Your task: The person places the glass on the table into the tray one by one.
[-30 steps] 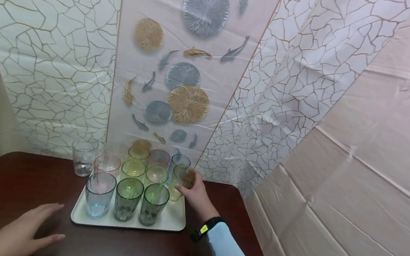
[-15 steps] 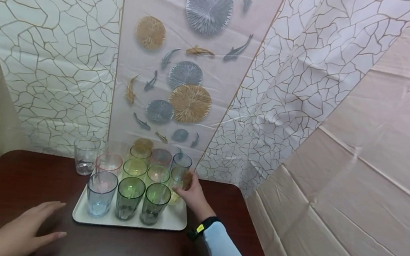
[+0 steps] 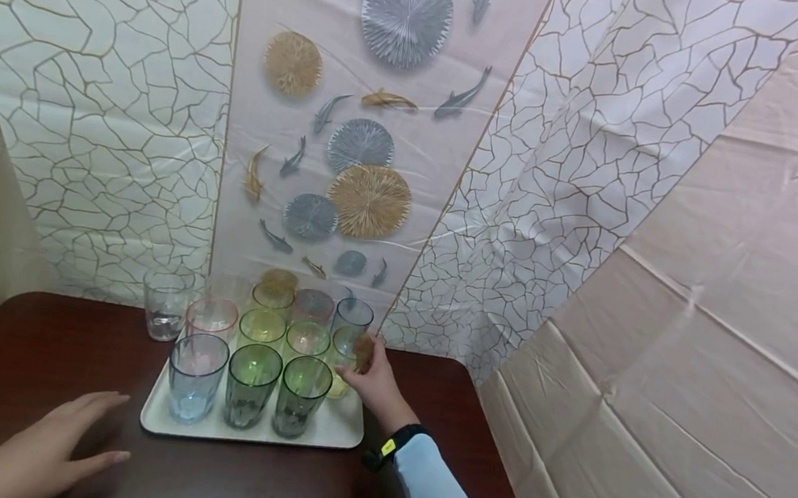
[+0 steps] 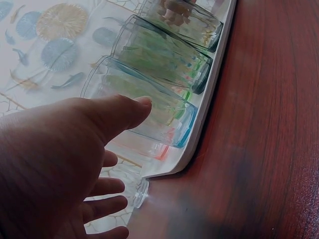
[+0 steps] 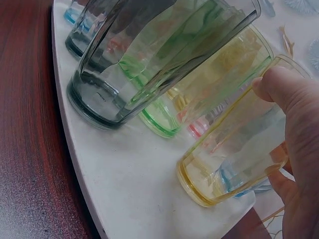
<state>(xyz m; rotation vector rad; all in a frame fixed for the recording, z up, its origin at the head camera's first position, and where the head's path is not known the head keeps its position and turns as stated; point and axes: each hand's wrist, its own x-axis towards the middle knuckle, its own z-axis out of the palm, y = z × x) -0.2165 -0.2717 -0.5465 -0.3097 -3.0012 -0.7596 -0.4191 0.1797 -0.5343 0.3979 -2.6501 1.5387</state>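
My right hand (image 3: pixel 378 381) grips a yellow-tinted drinking glass (image 5: pixel 199 181), thumb on one side and fingers on the other. This glass stands at the right side of a white tray (image 3: pixel 343 430), its base close over the tray surface in the right wrist view. Left of it are a light green glass (image 5: pixel 162 117) and a dark grey glass (image 3: pixel 300 401). My left hand (image 3: pixel 50 444) is held over the table left of the tray, fingers spread and holding nothing. In the left wrist view its thumb overlaps a blue glass (image 4: pixel 169 117) at the tray's front left corner.
Several more tinted glasses, among them a second dark glass (image 3: pixel 251 392) and a red-rimmed glass (image 3: pixel 211 319), stand in rows on the tray. A clear glass (image 3: pixel 166 310) stands behind the tray's left side on the dark red table (image 3: pixel 53 342). Patterned cloth (image 3: pixel 112 130) hangs close behind.
The yellow glass in my right hand has shifted slightly left and down toward the tray over the last second, then stays still. My left hand keeps its pose. The head view has tilted slightly.
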